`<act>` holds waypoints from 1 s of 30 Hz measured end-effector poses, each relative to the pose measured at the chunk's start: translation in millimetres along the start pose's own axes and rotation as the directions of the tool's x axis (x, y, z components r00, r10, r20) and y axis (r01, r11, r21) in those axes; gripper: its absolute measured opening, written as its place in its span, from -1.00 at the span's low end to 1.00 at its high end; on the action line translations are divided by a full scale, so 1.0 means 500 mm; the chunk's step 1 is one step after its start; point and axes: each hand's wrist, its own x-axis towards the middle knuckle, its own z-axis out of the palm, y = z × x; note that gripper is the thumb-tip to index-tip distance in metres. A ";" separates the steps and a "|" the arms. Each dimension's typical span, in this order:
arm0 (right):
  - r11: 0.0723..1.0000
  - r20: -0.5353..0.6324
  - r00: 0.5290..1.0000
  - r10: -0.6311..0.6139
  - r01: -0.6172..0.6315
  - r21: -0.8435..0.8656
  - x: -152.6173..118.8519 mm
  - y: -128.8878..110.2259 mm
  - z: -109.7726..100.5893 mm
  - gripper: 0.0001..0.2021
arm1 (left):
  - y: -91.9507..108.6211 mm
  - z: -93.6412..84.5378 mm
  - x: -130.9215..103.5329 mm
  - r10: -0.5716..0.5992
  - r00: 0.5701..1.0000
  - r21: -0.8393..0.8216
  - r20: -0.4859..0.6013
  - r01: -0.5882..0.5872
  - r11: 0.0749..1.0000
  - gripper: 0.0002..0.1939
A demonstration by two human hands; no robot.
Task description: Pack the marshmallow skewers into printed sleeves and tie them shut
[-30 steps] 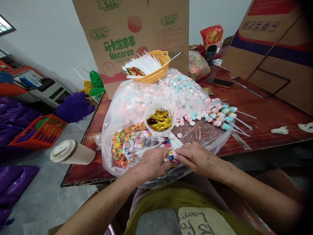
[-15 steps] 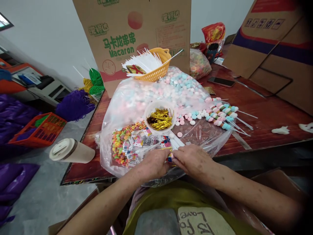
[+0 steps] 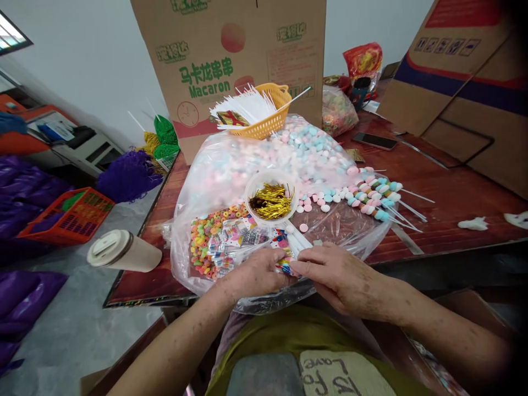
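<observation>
A printed wrapper (image 3: 285,266) is located at the near edge of the worktop (image 3: 445,212), between the left grip (image 3: 260,273) and the right grip (image 3: 336,275). Whether either is pinched on it cannot be told.

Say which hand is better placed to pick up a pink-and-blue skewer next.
Likely the right hand: the skewers lie on its side, whereas the left hand is farther off, near the printed wrappers.

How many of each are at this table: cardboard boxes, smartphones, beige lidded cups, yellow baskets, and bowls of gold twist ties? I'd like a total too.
Cardboard boxes: 2
Smartphone: 1
Beige lidded cup: 1
Yellow basket: 1
Bowl of gold twist ties: 1
Total: 6
</observation>
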 end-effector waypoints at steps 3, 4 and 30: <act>0.999 -0.053 0.998 -0.027 0.025 -0.040 -0.005 0.001 0.005 -0.66 | 0.007 -0.006 -0.002 -0.009 1.000 -0.122 0.015 0.011 0.992 -0.82; 0.998 -0.048 0.998 -0.030 0.028 -0.057 -0.006 0.002 0.009 -0.65 | 0.007 -0.007 -0.003 -0.011 1.000 -0.128 0.024 0.014 0.992 -0.84; 0.953 0.164 0.962 0.220 -0.248 0.175 0.067 0.048 0.052 -0.78 | -0.035 -0.002 0.050 -0.074 0.980 -0.157 0.186 0.104 0.982 -0.84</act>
